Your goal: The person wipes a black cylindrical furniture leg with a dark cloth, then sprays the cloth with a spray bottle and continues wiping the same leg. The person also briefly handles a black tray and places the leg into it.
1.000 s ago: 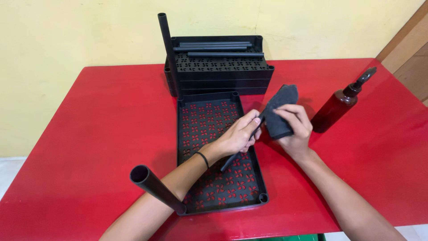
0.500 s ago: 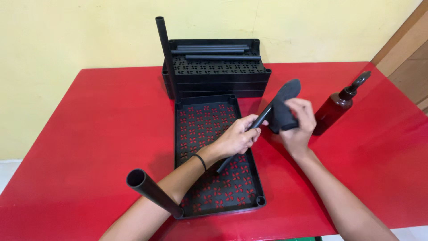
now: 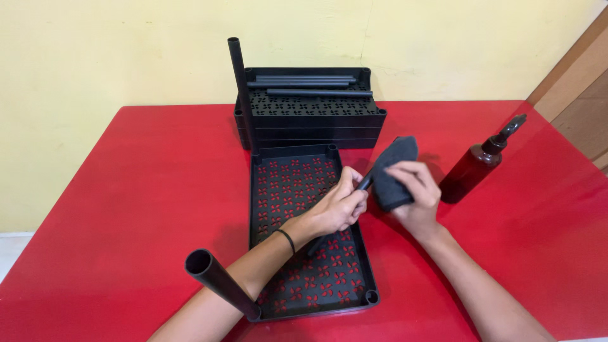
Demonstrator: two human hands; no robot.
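Two hands work mid-surface: left hand grips a thin black tube; right hand clamps a dark cloth (over a perforated tray).

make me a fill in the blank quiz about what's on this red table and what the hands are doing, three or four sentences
1. The left hand grips a thin black ____.
2. The right hand presses a dark cloth against the tube, above the perforated black ____ lying flat on the table.
3. The brown spray bottle stands on the ____ side of the table.
4. Two black poles stand upright in the tray's ____-side corners.

Missing words: tube; tray; right; left
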